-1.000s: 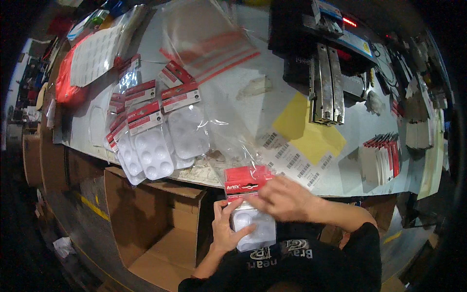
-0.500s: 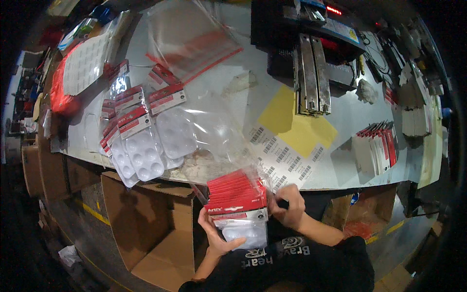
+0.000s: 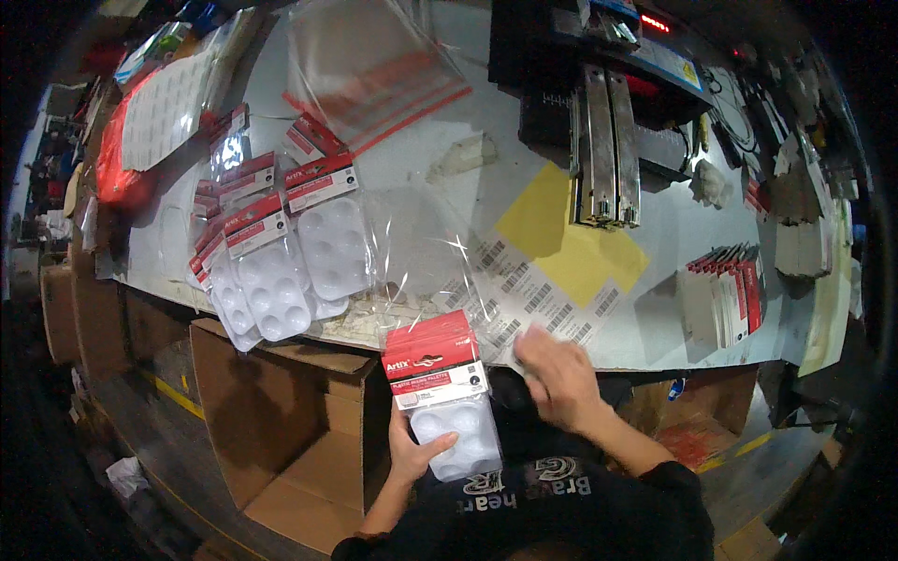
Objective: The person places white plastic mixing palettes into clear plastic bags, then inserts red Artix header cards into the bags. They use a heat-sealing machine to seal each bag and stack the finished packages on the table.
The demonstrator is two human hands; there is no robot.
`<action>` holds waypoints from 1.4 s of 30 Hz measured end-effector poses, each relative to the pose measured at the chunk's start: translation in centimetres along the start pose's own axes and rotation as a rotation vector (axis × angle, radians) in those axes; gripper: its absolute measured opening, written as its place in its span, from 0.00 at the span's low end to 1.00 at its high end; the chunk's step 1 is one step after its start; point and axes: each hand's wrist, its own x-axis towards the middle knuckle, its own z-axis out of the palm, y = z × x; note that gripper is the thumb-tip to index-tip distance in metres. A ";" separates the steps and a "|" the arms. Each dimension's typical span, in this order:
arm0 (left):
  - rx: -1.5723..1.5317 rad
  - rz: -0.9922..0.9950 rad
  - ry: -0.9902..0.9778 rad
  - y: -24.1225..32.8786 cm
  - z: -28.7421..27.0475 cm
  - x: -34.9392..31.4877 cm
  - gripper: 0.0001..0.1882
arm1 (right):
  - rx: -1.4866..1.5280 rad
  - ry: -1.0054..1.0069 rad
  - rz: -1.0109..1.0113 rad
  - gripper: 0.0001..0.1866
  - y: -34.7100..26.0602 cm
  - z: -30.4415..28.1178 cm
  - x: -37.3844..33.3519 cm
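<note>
My left hand (image 3: 412,455) grips a stack of packaged plastic paint palettes (image 3: 458,435) at the table's front edge, its thumb lying across the front pack. White palettes with round wells show through clear wrap below red and white header cards (image 3: 436,360). A clear plastic bag (image 3: 421,243) lies on the table just beyond the stack. My right hand (image 3: 564,385) is to the right of the stack, over the near edge of a sheet of barcode labels (image 3: 538,299). Its fingertips are blurred, so whether they hold anything cannot be made out.
More packaged palettes (image 3: 267,290) lie in a pile at the left. Large clear bags (image 3: 374,75) with red edges lie at the back. A machine with metal bars (image 3: 608,140) stands beside yellow paper (image 3: 543,220). Header cards (image 3: 725,299) stand right; an open carton (image 3: 281,421) sits below.
The palette stack has tilted up to face me, and its fanned header cards now sit closer together. My right hand has come away from the stack's right side and moved slightly up.
</note>
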 end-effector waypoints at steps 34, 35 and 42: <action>-0.052 -0.070 0.020 0.9 1.8 3.1 0.56 | 1.368 -0.301 1.229 0.23 -4.5 0.6 0.6; -0.033 -0.088 -0.008 1.0 1.7 3.2 0.56 | 1.496 -0.292 1.134 0.25 -4.7 1.3 0.9; 0.331 -0.057 -0.269 0.7 -0.6 0.8 0.61 | 1.385 -0.501 0.707 0.32 -4.6 3.8 0.6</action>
